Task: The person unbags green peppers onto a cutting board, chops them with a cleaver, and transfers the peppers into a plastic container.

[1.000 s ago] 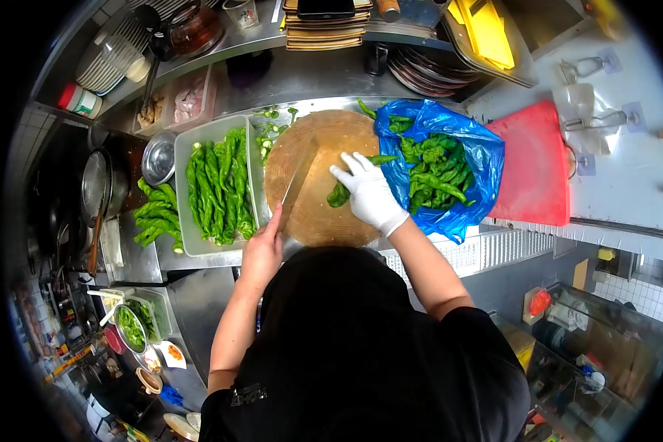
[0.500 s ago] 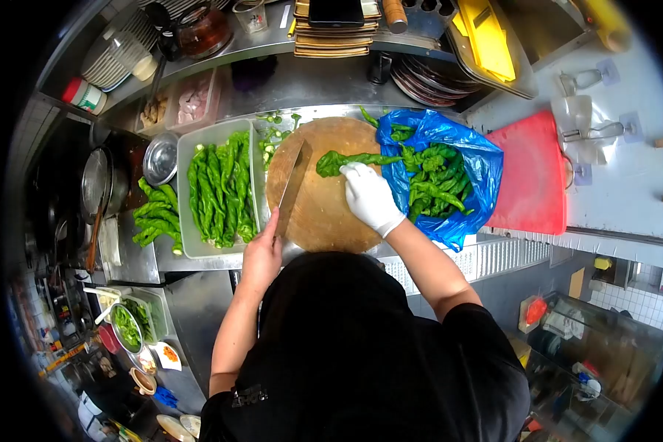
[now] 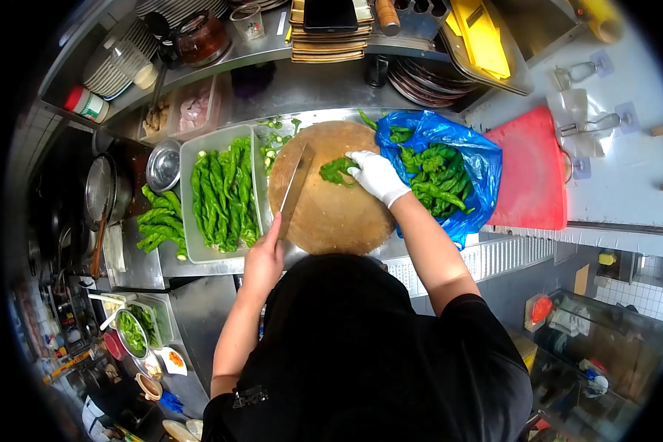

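Observation:
My bare left hand (image 3: 264, 259) is closed on the handle of a long knife (image 3: 295, 180), whose blade lies slanted over the left part of the round wooden board (image 3: 339, 221). A green pepper (image 3: 337, 171), slightly blurred, is on the board's upper right part. My right hand (image 3: 377, 175), in a white glove, has its fingers drawn together on that pepper's right end. Just right of the board, a blue plastic bag (image 3: 485, 166) holds many green peppers (image 3: 438, 173). To the board's left, a clear plastic tub (image 3: 191, 158) contains long green peppers (image 3: 225, 195) laid side by side.
More peppers (image 3: 162, 225) lie left of the tub, below a metal bowl (image 3: 163, 166). Green trimmings (image 3: 272, 140) lie between tub and board. A red cutting board (image 3: 530, 173) is right of the bag. Stacked trays (image 3: 330, 40) stand on the shelf behind.
My gloved right hand first lifted and turned the pepper, then shifted slightly right, its fingers now together instead of spread. The knife has stayed nearly in place in my left hand.

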`<action>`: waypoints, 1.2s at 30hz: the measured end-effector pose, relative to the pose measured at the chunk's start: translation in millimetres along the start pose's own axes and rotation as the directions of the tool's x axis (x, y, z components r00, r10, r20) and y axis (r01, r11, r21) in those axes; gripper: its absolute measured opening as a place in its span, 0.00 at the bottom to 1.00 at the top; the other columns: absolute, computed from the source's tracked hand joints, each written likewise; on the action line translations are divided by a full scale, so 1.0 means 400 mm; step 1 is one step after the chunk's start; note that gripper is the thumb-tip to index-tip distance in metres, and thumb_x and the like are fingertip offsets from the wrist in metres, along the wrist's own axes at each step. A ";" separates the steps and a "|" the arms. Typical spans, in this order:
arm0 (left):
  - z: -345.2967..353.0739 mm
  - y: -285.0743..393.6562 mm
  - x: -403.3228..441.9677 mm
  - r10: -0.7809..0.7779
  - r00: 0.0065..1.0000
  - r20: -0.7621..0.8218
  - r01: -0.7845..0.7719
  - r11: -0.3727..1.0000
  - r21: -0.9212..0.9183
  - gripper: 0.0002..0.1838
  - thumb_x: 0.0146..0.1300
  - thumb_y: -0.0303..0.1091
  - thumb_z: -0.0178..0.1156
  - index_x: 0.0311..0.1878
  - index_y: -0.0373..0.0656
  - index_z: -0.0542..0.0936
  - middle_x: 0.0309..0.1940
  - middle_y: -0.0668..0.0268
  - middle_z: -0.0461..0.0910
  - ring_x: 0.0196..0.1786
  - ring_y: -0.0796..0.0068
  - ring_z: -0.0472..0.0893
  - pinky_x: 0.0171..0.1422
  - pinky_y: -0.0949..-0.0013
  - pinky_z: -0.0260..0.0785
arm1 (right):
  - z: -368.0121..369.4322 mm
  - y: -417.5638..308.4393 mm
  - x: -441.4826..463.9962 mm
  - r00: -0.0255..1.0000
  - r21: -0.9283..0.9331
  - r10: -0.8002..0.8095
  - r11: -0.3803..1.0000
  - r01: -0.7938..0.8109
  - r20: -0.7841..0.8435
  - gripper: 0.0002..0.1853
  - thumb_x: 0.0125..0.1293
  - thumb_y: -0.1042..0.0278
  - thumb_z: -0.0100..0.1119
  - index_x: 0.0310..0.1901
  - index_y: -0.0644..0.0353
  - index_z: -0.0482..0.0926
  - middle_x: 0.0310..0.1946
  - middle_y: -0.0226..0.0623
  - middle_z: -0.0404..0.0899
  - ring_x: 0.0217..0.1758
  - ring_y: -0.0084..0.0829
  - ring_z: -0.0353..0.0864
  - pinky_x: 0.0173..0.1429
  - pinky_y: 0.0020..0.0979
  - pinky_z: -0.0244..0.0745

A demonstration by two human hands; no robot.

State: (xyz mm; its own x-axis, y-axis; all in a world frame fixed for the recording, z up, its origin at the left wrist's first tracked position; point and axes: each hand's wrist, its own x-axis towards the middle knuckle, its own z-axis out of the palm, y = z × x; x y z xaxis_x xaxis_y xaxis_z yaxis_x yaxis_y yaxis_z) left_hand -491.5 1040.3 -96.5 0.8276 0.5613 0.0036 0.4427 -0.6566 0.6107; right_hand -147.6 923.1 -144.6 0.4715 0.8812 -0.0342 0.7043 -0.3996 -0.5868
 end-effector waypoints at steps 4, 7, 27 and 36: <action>-0.037 0.024 -0.022 0.107 0.994 0.031 -0.110 0.987 0.121 0.41 0.69 0.23 0.62 0.85 0.61 0.69 0.33 0.51 0.81 0.34 0.45 0.85 0.44 0.45 0.80 | -0.001 0.004 -0.004 0.997 0.013 0.063 0.998 -0.063 -0.038 0.24 0.73 0.59 0.68 0.65 0.61 0.84 0.57 0.51 0.86 0.63 0.52 0.85 0.69 0.44 0.79; -0.060 0.044 -0.026 0.143 0.985 0.097 -0.160 0.967 0.199 0.40 0.69 0.24 0.63 0.84 0.64 0.71 0.31 0.54 0.78 0.32 0.47 0.84 0.41 0.45 0.81 | -0.055 -0.023 -0.060 0.998 -0.087 0.018 0.996 -0.023 -0.060 0.26 0.70 0.56 0.70 0.65 0.60 0.84 0.58 0.49 0.86 0.61 0.52 0.86 0.68 0.45 0.80; -0.101 0.065 -0.002 0.219 0.949 0.227 -0.286 0.902 0.323 0.43 0.66 0.22 0.62 0.84 0.63 0.71 0.32 0.52 0.79 0.29 0.45 0.84 0.38 0.44 0.81 | -0.038 0.074 -0.115 0.998 -0.056 0.002 0.998 -0.005 -0.055 0.19 0.68 0.59 0.71 0.57 0.59 0.89 0.50 0.52 0.86 0.55 0.54 0.87 0.62 0.47 0.82; -0.043 0.037 0.012 0.073 0.944 0.322 -0.219 0.868 0.446 0.46 0.65 0.22 0.60 0.86 0.65 0.67 0.34 0.50 0.80 0.33 0.46 0.87 0.41 0.45 0.83 | -0.040 0.071 -0.114 0.998 -0.041 0.035 0.998 -0.036 -0.047 0.18 0.69 0.59 0.70 0.56 0.59 0.89 0.52 0.53 0.86 0.56 0.55 0.86 0.63 0.47 0.82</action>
State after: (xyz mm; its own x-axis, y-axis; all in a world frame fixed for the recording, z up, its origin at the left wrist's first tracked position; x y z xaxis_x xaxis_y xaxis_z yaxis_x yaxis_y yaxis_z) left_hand -486.9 1042.1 -74.0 0.9246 0.3197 -0.2070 0.3566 -0.9176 0.1756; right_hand -140.4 867.6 -146.8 0.5201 0.8539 -0.0160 0.7079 -0.4415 -0.5513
